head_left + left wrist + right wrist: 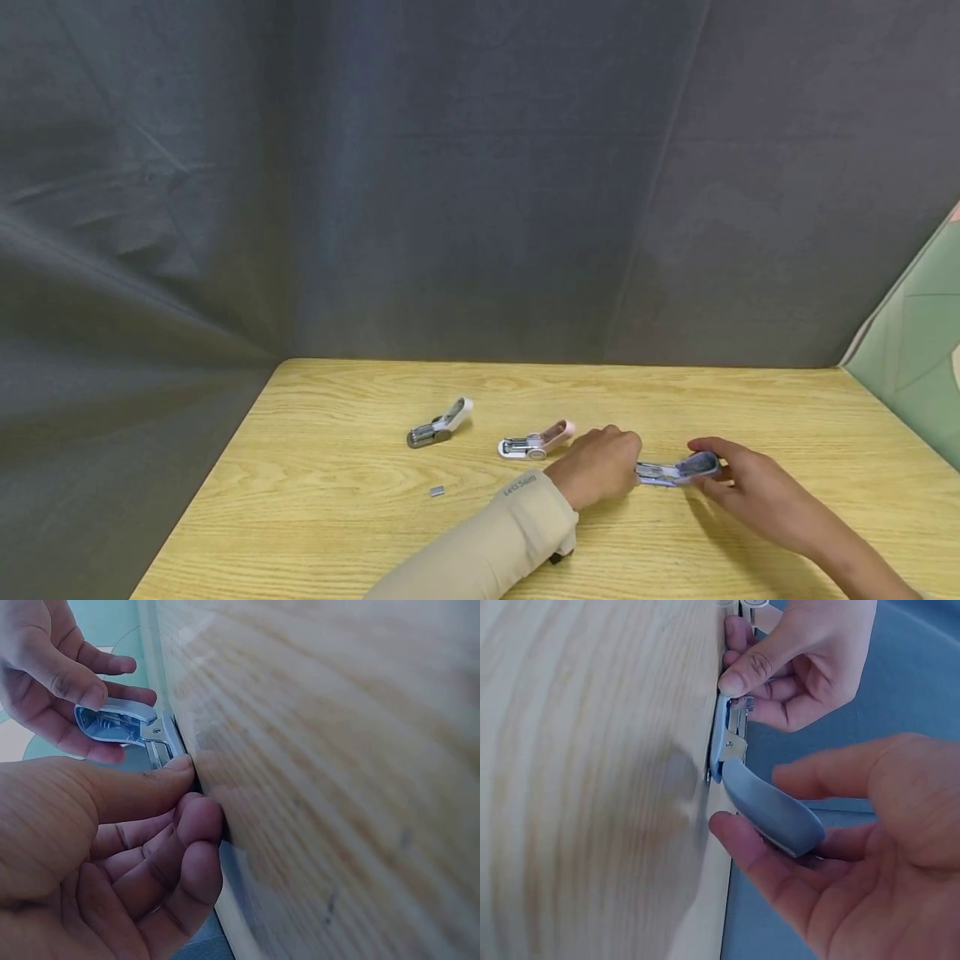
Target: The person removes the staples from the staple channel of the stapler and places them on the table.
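A light-blue mini stapler (667,476) is opened out low over the wooden table, its cover tilted up at the right. My left hand (602,468) pinches the base's front end between thumb and fingers, which the left wrist view shows close to the tabletop. Around the raised cover (772,810) curl the thumb and fingers of my right hand (753,492). The metal staple channel (157,754) shows between the two hands. Left of them stand a pink-and-white stapler (534,442) and a grey-and-white stapler (438,425), both with covers raised.
A short strip of staples (437,492) lies on the wooden table (315,500), to the left of my left sleeve (487,542). Dark grey cloth (480,208) hangs along the table's back and left edges. Green patterned fabric (915,358) borders the right side.
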